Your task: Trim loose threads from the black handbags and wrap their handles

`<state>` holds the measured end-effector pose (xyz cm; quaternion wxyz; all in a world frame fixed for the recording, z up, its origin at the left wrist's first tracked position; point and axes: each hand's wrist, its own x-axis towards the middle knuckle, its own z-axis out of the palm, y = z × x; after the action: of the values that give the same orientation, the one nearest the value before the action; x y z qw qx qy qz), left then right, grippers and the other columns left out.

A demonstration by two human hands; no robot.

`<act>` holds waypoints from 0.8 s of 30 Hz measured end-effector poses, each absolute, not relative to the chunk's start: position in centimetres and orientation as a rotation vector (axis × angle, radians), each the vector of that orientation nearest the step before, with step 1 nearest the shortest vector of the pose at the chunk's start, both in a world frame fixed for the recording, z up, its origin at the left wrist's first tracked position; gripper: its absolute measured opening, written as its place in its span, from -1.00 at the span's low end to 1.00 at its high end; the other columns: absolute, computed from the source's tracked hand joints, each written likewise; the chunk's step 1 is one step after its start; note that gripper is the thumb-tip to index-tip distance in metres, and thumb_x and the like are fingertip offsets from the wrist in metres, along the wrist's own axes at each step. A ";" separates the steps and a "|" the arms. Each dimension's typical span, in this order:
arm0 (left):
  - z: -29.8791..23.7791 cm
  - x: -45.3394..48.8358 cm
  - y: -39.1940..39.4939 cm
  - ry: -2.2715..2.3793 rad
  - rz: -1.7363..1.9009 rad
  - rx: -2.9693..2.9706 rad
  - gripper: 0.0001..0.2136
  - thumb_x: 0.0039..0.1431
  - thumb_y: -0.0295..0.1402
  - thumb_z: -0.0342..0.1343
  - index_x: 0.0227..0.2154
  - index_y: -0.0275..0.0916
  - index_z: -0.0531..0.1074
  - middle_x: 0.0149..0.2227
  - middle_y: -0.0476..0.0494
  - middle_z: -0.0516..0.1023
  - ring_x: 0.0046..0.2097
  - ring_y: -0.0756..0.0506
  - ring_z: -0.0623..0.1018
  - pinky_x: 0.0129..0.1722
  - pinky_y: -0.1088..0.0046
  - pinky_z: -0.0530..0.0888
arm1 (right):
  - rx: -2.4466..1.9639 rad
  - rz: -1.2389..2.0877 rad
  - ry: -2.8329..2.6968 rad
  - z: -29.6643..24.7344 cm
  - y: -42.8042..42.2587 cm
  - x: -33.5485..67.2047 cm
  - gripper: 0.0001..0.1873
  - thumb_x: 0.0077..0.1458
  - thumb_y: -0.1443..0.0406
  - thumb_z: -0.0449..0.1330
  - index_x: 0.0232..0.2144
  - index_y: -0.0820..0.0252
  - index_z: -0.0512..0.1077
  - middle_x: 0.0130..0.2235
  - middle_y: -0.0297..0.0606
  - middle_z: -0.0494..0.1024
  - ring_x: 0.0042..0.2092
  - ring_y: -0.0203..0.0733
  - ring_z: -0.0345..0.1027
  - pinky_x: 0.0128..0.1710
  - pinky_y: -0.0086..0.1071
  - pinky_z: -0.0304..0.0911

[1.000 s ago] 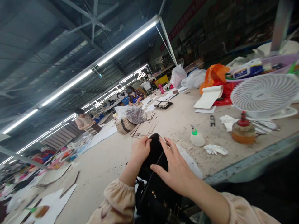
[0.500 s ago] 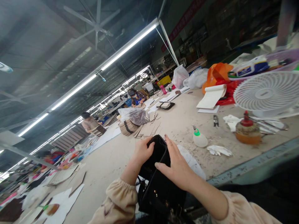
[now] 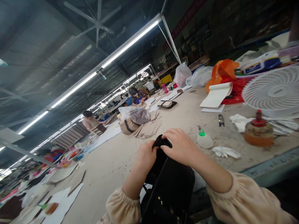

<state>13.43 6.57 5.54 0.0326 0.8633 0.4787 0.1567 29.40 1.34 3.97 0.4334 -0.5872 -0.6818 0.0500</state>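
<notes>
At the far left, a green-tipped bottle (image 3: pixel 50 208) lies tilted on white sheets (image 3: pixel 66 199), amber liquid showing through its clear wall. Farther along the worktable (image 3: pixel 107 168), a clear plastic bag (image 3: pixel 135 114) drapes over a strapped bundle of tan pieces (image 3: pixel 128 127), with loose tan pieces (image 3: pixel 149 128) fanned out just beside it.

My left hand (image 3: pixel 146 157) pinches the left side of the upper edge of a black handbag (image 3: pixel 174 186), which stands tilted in front of me at the table's near edge. Its mouth is dark, and I cannot tell what it holds; small gold-coloured fittings shine on its near side. My right hand (image 3: pixel 181 146) is clamped on the same edge, thumb against fingers with the black material between them, close to my left.

Beyond my hands, a knotted whitish plastic bag (image 3: pixel 182 75) hides its contents. To the right stands a pale squeeze bottle (image 3: pixel 205 140) with a green collar, near a crumpled white glove (image 3: pixel 226 152). Next comes a red-capped bottle (image 3: pixel 259 135), amber liquid low inside. Behind the white fan (image 3: pixel 277 90), a purple basin (image 3: pixel 289 51) bears a blue-and-white packet (image 3: pixel 260 64)
</notes>
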 end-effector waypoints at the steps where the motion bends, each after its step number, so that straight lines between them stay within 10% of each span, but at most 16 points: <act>1: 5.4 13.4 6.4 1.489 0.484 2.659 -0.79 0.07 -0.45 0.00 -0.25 -0.17 0.47 -0.31 -0.09 0.57 -0.26 -0.08 0.51 -0.27 0.45 0.34 | -1.486 0.122 -1.759 4.2 1.4 29.5 -0.74 -0.06 0.23 0.16 -0.27 0.17 0.45 -0.19 -0.17 0.46 -0.05 -0.08 0.22 -0.03 -0.25 0.13; 24: 5.2 12.7 7.5 1.474 0.521 2.614 -0.88 0.05 -0.36 0.06 -0.35 -0.15 0.47 -0.37 -0.02 0.56 -0.31 -0.06 0.48 -0.34 0.48 0.30 | -1.798 0.102 -2.108 7.2 5.0 28.8 -0.76 -0.07 0.14 0.14 -0.35 0.04 0.52 -0.31 -0.18 0.51 -0.16 -0.05 0.30 -0.26 -0.31 0.16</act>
<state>12.71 7.46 5.22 0.0479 0.8572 0.4834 0.1708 28.76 5.01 7.18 0.1834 -0.6376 -0.7474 0.0363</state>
